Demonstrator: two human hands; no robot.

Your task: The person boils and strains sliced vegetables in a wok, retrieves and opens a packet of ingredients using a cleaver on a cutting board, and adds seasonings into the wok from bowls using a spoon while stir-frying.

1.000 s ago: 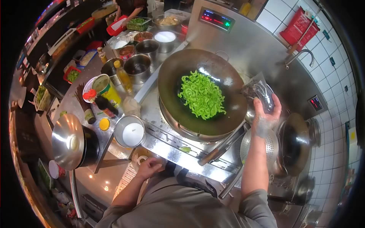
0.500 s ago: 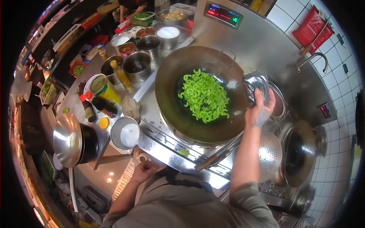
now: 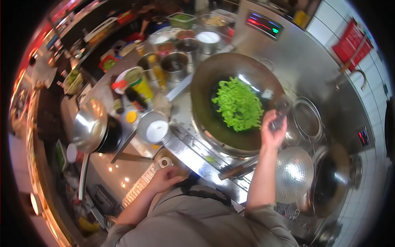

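Note:
A large dark wok sits on the stove with chopped green vegetable pieces heaped in its middle. Over the wok's right rim, my right hand grips a clear plastic bag with something dark inside; the bag is blurred. My left hand is near my waist, below the steel pot of white powder. Its fingers are loosely bent, and whether they hold anything is unclear.
A perforated ladle, a round strainer and a second wok are on the right. Bottles, including an oil bottle, and metal pots stand at the left. Wooden handles lie at the front.
The view has shifted, so the wok and counter appear further right. My right hand has moved in toward the wok's right rim with the bag, which appears more bunched up.

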